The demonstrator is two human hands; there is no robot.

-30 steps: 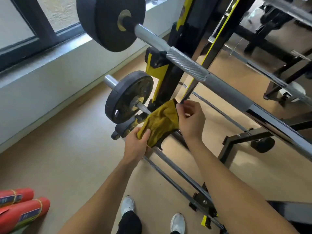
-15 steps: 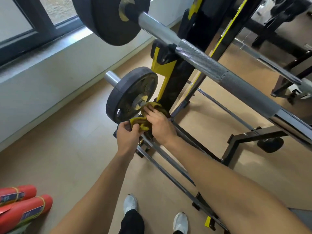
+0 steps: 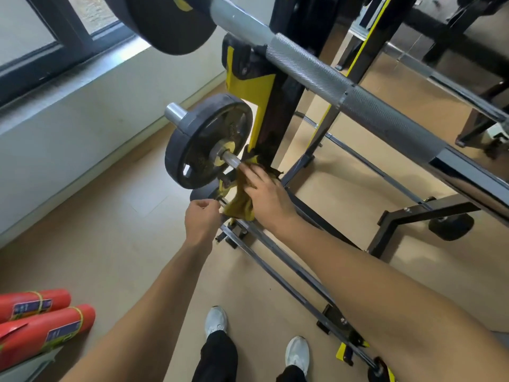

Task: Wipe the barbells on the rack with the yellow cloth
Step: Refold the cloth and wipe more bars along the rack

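The yellow cloth [image 3: 240, 203] is wrapped over the bar of the lower barbell [image 3: 230, 159], just right of its black weight plate [image 3: 205, 142]. My right hand [image 3: 265, 194] presses the cloth against that bar, fingers spread over it. My left hand [image 3: 202, 218] sits just below and left, its fingers closed beside the cloth's lower corner; whether it pinches the cloth is unclear. The upper barbell [image 3: 316, 68], with a knurled silver bar and a large black plate [image 3: 170, 22], rests on the black and yellow rack [image 3: 263, 89] above my hands.
Two thin chrome bars [image 3: 281, 267] run low along the rack's base beneath my arms. Red rolled mats [image 3: 41, 321] lie on the floor at lower left. A wall and window sill [image 3: 68, 78] stand to the left. My white shoes [image 3: 216, 321] show at the bottom.
My right hand has slid the cloth up along the lower bar toward the plate. My left hand has dropped down and away from the cloth's bunch. The view has moved closer.
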